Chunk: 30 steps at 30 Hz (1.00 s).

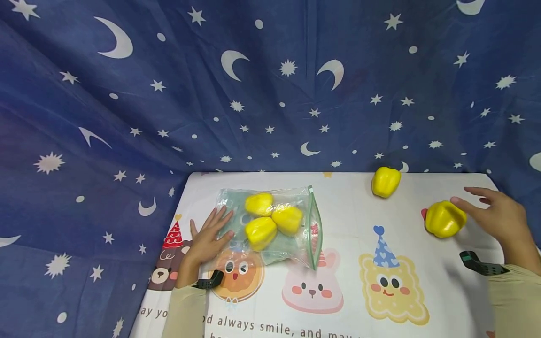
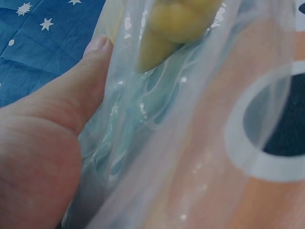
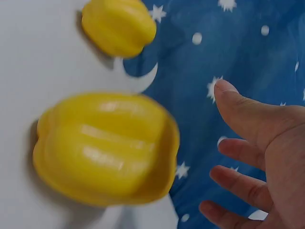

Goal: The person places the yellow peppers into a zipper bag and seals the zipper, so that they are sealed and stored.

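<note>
Left hand (image 1: 210,237) rests on the nine o'clock end of a clear bag (image 1: 284,246), its fingers spread and extended, steadying the film rather than pinching it, with twelve o'clock taken toward the starred curtain (image 1: 291,117). The bag lies on a printed white cloth (image 1: 351,225) and contains three yellow peppers (image 1: 260,233); its green-edged mouth (image 1: 320,227) faces three o'clock and appears slightly parted. A pink rabbit print (image 1: 313,293) shows at the bag's five o'clock. At two o'clock from the mouth, well apart, stands the far pepper (image 1: 386,182), close to the curtain. The near pepper (image 1: 444,220) lies at three o'clock from the mouth, with a biscuit print (image 1: 397,303) at its own seven o'clock. The right hand (image 1: 503,216) hovers just beside it at three o'clock, thumb and fingers spread and holding nothing; the right wrist view shows a gap between them and the pepper. The step in hand is judged to be a reach for this pepper, calling for a move toward nine o'clock and a curled grasp. The far pepper, at ten o'clock, seems no obstacle; the bag's limp film and narrow mouth could hinder entry.
</note>
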{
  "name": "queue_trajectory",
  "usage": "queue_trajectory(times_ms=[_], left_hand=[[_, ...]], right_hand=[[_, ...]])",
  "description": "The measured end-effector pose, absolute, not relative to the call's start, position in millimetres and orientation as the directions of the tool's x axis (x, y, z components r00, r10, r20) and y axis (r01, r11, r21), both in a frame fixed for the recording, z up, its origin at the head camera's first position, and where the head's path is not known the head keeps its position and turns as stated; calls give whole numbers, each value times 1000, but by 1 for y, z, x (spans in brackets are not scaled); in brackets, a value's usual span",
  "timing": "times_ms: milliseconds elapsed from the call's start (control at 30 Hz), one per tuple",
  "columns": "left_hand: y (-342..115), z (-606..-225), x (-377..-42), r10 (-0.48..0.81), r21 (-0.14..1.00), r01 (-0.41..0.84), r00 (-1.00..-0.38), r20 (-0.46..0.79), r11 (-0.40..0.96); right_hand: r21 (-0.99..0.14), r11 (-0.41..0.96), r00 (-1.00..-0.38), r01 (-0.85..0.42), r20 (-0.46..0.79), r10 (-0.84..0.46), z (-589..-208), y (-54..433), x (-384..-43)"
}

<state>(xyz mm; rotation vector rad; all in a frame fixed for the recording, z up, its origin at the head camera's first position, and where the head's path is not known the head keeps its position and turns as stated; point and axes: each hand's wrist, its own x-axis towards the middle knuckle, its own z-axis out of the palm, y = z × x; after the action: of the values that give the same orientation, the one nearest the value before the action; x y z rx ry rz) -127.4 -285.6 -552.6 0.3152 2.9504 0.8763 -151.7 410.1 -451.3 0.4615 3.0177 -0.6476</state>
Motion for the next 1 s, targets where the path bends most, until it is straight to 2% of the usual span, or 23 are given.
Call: queue_trajectory(times_ms=[267, 800, 1000], left_hand=[[-286, -553, -127, 202, 547, 173, -979, 7, 819], [-285, -553, -127, 198, 547, 172, -980, 12, 819], [-286, -553, -127, 201, 544, 174, -980, 11, 821]], right_hand=[[-401, 820, -909, 408, -257, 327, -480, 429, -150], [-580, 672, -886, 460, -349, 306, -497, 427, -147], [-636, 663, -919, 394, -297, 261, -506, 423, -149]])
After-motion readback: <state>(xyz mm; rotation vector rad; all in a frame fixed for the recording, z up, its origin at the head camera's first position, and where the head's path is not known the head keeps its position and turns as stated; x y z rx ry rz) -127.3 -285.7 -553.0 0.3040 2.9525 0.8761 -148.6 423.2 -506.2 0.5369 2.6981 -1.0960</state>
